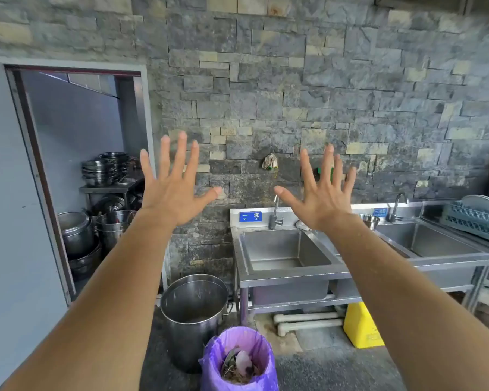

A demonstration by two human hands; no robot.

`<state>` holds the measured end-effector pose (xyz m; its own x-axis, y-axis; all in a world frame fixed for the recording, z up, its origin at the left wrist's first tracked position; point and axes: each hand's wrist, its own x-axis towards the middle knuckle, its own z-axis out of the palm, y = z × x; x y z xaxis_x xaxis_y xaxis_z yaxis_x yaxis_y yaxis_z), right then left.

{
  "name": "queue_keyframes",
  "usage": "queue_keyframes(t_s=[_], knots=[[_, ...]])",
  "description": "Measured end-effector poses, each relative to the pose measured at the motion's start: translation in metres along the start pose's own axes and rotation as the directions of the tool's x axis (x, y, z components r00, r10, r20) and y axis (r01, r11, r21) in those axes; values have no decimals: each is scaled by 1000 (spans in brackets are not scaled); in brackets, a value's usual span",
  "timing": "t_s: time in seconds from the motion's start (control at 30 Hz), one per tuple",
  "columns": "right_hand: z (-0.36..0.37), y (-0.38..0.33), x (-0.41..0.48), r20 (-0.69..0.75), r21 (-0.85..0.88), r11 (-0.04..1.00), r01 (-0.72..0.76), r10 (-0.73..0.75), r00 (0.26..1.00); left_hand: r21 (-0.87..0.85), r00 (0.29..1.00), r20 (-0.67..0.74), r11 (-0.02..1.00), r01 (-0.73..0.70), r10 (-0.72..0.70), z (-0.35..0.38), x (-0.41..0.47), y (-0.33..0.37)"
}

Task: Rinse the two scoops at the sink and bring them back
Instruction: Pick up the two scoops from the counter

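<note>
2 bare forearms (124, 277), bare left hand (172, 193), bare right hand (323, 200), short plain fingernails (183, 135)

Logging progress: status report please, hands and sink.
Left hand and right hand open, empty, raised. No scoops in view. Sink ahead. Pot and bin stand by its left end.

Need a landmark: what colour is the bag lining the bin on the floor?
Purple; the bag shows best in the head view.
</note>
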<state>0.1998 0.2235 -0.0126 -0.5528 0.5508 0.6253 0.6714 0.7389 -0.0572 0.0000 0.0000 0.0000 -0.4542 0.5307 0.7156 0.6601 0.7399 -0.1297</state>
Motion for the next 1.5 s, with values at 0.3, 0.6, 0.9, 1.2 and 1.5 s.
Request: queue_keyframes(t_s=[0.3, 0.6, 0.9, 1.2, 1.5], knots=[[12, 41, -33, -66, -114, 987, -114, 107, 992, -192, 987, -75, 969, -152, 140, 31, 3, 53], [-12, 104, -76, -69, -202, 946, -254, 245, 967, -336, 964, -98, 903, -267, 249, 41, -5, 136], [-51, 210, -123, -116, -270, 887, -375, 357, 927, -470, 924, -149, 797, -379, 352, 23, -10, 274], [-98, 343, -187, -158, -363, 779, -511, 489, 858, -545, 857, -219, 670, -504, 467, -14, -19, 440], [-145, 446, -275, -242, -461, 619, -636, 601, 761, -619, 765, -297, 495, -609, 571, -62, -64, 584]])
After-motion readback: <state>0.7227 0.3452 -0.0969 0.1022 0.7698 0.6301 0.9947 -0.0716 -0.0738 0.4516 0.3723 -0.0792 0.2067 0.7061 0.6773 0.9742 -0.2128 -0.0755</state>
